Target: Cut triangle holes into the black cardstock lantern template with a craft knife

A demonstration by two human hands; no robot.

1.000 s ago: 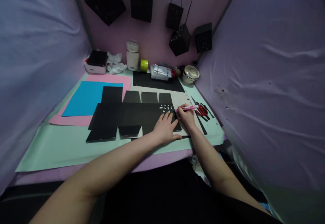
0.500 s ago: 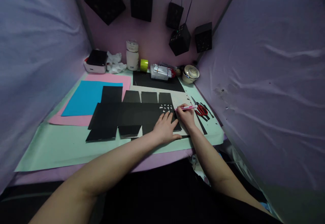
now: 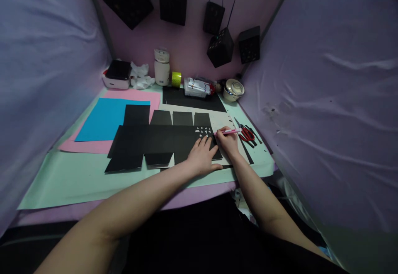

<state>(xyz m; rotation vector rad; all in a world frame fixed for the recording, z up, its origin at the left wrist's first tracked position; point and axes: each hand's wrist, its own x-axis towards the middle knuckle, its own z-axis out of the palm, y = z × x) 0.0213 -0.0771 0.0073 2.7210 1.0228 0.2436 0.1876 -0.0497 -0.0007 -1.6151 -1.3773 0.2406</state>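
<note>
A flat black card box blank (image 3: pixel 158 139) with flaps along both long sides lies on the table. Small triangular cut-outs show pale near its right end. My left hand (image 3: pixel 201 156) rests flat on the card just below them, fingers spread. My right hand (image 3: pixel 228 140) is closed around a slim pink and white pen-style craft knife (image 3: pixel 231 132). Its tip end meets the card's right edge, beside the cut-outs; the tip itself is too small to make out. Under the card's right part lies a pale board (image 3: pixel 225 120).
Red-handled scissors (image 3: pixel 247 134) lie among black scraps at right. Blue sheet (image 3: pixel 108 118) and pink sheet (image 3: pixel 88 146) lie left. Along the back stand a white bottle (image 3: pixel 162 69), yellow tape roll (image 3: pixel 176 79) and lidded bowl (image 3: pixel 234 89). Black boxes (image 3: pixel 220 48) hang above.
Almost nothing differs. Both hands, the craft knife and the card keep their places; the view has shifted very slightly.
</note>
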